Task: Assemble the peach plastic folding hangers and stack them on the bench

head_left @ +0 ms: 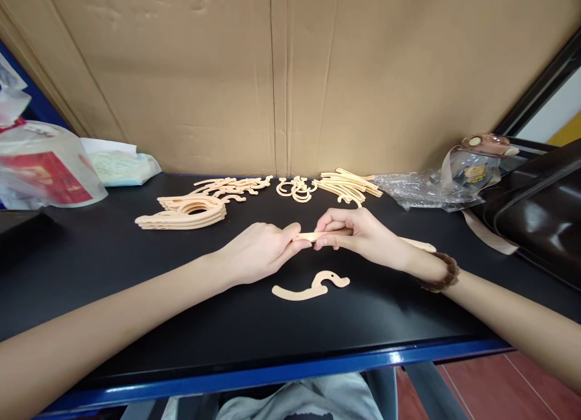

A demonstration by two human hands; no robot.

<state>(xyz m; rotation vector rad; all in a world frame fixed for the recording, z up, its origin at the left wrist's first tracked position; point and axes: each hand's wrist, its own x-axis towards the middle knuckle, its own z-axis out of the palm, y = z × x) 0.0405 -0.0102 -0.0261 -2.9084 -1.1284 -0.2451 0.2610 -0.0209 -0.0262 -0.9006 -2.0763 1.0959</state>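
Black worktop [181, 341], blue front edge [272, 367] nearest the wearer. Just behind that edge lies a curved, S-like piece [318, 290], flat and pale, a dark hole near its hooked end; whether it is one part or two joined, cannot tell. Beyond it, above the middle of the worktop, both hands meet on a held strip [305, 236]. Left hand [263, 249] pinches its left end between thumb and forefinger; right hand [356, 232] closes thumb and fingers round the rest — neither hand is spread. Step in hand, as judged: two-handed gripping and working of this one strip. Next move seems to call for firm, level pinches, with the ends lined up. Appearance of strip: pale wood tone, slim, smooth, rounded at the left; the remainder is hidden by the right fingers. Another pale strip [420, 245] shows just past the right wrist. Farther back, left to right: stacked looped pieces [190, 223], loose curved arms [231, 187], small hooks [298, 182], straighter strips [347, 183], clear plastic wrap [403, 187]. Farthest — a creased cardboard sheet [204, 75].
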